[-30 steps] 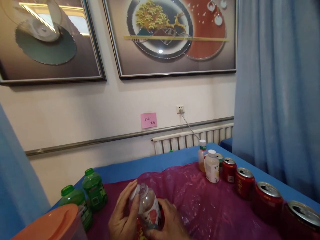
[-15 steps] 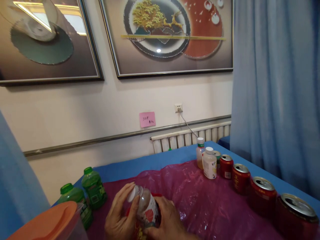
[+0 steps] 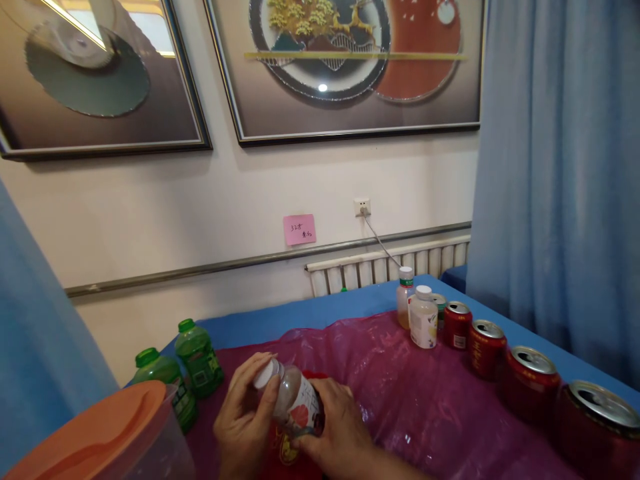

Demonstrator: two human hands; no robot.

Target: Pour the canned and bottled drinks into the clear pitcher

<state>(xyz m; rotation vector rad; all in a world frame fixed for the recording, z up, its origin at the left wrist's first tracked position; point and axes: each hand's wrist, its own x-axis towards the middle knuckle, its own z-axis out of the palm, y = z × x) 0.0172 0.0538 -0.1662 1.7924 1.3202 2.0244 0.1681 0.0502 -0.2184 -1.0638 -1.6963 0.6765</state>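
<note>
A clear plastic bottle (image 3: 296, 395) with a white label and red print is tilted, its neck up to the left. My right hand (image 3: 340, 423) wraps round its lower body. My left hand (image 3: 245, 413) closes its thumb and fingers on the white bottle cap (image 3: 266, 375), which sits against the neck; I cannot tell how tight it is. Beneath the bottle lies something red with gold print (image 3: 290, 455), partly covered by my hands.
Green bottles without caps (image 3: 199, 360) and a pitcher with an orange lid (image 3: 95, 427) stand at left. On the right a row of red cans (image 3: 530, 383) runs back to two white-capped bottles (image 3: 423, 320). Pink plastic sheeting (image 3: 400, 393) covers part of the blue table (image 3: 280, 317).
The white cap, held slightly apart from the bottle's neck before, is now against it. My view has tilted down slightly, and both hands keep their grip.
</note>
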